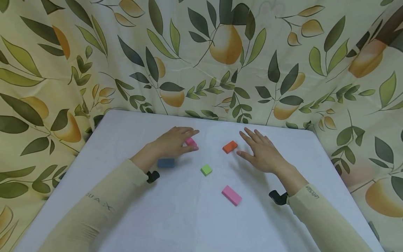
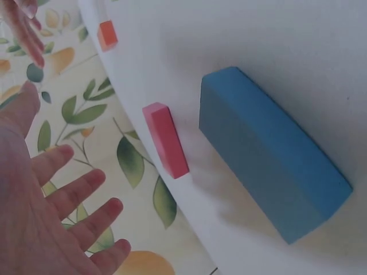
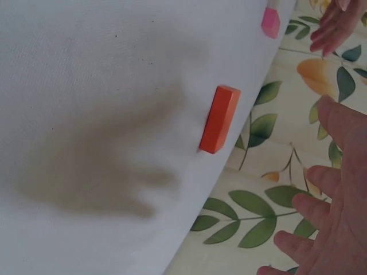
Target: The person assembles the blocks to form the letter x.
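We see a small pink block lying on the white table, just under the fingertips of the left hand. That hand is spread flat, fingers straight and apart; the wrist view shows it hovering, gripping nothing, so whether it touches the block we cannot tell. We judge the flat pose suits a reach rather than a hold. The right hand is likewise spread, palm down, with the orange block just beside its fingers and apart from them. A blue block lies near the left wrist. Nearer the person, between the arms, lie a green block and a longer pink block, all well apart. No container is in view. A leaf-and-fruit curtain hangs behind the table.
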Available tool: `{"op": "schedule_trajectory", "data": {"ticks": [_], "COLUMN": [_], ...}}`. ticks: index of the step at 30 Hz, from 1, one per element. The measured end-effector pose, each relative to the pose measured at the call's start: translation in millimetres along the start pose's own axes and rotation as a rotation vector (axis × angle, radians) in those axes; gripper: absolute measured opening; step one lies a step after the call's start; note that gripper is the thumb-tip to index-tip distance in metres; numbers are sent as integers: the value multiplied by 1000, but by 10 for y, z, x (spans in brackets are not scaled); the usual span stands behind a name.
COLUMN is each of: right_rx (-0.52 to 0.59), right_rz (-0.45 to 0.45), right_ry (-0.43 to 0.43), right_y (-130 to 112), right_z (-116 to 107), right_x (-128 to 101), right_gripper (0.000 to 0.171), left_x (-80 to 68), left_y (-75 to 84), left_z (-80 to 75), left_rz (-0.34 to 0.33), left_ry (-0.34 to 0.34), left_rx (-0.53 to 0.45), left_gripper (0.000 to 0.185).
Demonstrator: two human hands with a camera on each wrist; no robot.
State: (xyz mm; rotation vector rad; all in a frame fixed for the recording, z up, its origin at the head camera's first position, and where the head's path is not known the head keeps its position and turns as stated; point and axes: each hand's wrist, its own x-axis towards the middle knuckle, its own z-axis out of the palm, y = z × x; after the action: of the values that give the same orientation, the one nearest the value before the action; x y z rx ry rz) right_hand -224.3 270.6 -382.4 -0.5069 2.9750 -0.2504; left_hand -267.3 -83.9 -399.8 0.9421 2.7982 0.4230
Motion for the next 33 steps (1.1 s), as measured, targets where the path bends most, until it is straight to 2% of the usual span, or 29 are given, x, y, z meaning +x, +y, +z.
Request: {"op": "schedule_trajectory", "data": {"ticks": [23,33], "right_rx": [39,56], "right_rz": [-29,-61], "right_ry": [29,55], "right_y": [-34,-70], "right_z": [49,103], "right_x": [-150,-194], "right_gripper": [80,80], "left_x": [19,-34], "left_y": [103,155], "left_z": [167,160], "left_rz": [-38,-38], "left_ry": [-7,-14], "left_rx": [-81,-146], "left_gripper": [76,74]}}
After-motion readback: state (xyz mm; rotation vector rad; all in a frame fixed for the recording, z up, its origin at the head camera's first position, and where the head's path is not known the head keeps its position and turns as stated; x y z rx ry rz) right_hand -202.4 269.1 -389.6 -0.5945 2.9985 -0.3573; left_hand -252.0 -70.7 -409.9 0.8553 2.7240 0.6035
